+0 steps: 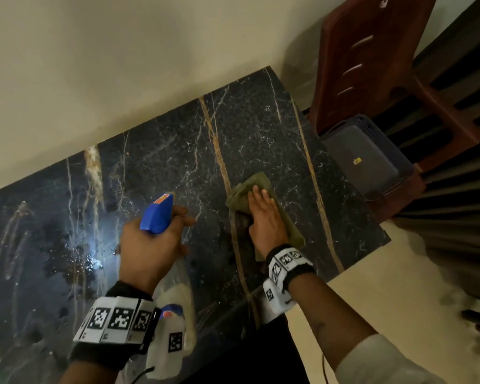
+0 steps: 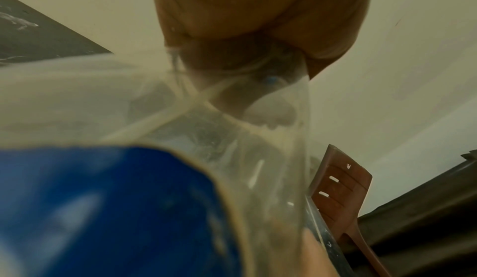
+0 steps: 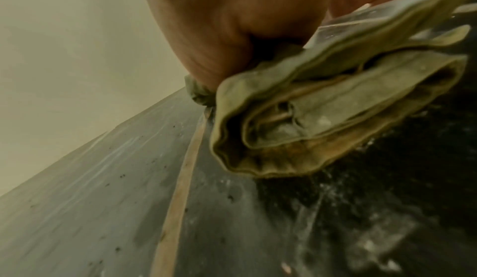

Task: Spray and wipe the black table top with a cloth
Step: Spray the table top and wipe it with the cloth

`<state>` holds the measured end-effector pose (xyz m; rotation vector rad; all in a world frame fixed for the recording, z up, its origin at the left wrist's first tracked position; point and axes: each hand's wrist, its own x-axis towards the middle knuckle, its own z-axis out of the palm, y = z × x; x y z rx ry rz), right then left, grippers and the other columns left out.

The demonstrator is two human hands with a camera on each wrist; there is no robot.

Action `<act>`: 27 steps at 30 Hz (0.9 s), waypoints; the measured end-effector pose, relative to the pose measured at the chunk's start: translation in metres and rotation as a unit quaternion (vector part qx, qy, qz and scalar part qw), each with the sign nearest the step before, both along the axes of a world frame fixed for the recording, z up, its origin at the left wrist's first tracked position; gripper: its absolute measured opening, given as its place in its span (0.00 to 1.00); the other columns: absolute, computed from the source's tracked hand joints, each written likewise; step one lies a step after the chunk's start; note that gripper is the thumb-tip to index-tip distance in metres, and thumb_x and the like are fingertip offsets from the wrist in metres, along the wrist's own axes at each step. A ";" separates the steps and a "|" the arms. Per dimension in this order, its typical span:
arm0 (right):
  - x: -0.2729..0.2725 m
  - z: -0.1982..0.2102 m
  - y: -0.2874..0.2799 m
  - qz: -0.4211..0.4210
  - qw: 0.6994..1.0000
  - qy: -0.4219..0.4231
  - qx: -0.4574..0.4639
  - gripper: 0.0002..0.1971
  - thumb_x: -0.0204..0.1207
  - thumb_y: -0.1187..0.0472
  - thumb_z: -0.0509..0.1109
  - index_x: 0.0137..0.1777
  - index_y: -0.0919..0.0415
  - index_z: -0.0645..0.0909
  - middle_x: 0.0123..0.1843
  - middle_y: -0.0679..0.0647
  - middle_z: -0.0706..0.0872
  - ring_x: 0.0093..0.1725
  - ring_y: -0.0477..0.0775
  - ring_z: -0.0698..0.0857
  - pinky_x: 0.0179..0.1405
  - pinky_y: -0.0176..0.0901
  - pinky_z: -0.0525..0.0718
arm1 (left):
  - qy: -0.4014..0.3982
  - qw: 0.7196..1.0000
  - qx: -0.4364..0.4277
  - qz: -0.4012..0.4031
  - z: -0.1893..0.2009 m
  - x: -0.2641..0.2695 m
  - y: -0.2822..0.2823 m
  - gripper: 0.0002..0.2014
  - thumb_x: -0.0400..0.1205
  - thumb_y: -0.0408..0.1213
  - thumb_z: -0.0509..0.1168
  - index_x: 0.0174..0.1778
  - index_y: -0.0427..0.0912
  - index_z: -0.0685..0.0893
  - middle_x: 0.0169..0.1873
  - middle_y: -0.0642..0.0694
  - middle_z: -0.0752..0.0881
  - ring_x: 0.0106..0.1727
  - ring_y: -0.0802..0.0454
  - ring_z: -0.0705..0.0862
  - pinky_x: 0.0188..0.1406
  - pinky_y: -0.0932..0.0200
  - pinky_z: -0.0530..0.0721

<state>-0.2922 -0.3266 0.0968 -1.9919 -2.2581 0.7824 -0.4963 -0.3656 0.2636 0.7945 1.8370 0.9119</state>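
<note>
The black marble-patterned table top [image 1: 178,151] with gold veins runs along a cream wall. My left hand [image 1: 153,242] grips a clear spray bottle [image 1: 175,297] with a blue trigger head [image 1: 157,214], held above the table's middle. In the left wrist view the bottle [image 2: 180,138] and its blue label [image 2: 108,210] fill the frame. My right hand [image 1: 263,214] presses flat on a folded olive-green cloth [image 1: 250,187] on the table's right part. The right wrist view shows the cloth [image 3: 322,107] bunched under my palm on the table top [image 3: 103,210].
Wet droplets and a bright glare [image 1: 89,259] lie on the table's left part. A brown plastic chair [image 1: 372,65] stands past the table's right end, with a dark lidded basket [image 1: 363,159] on its seat. Pale floor [image 1: 385,286] lies beyond the near edge.
</note>
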 end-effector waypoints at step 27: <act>0.016 -0.001 -0.032 -0.030 0.999 0.005 0.008 0.39 0.77 0.75 0.62 0.88 0.63 0.54 0.90 0.59 0.50 0.89 0.61 0.48 0.88 0.52 0.44 | -0.007 1.000 0.000 0.024 -0.017 0.007 -0.032 0.08 0.81 0.25 0.69 0.44 0.43 0.88 0.41 0.52 0.92 0.36 0.49 0.92 0.22 0.60 0.87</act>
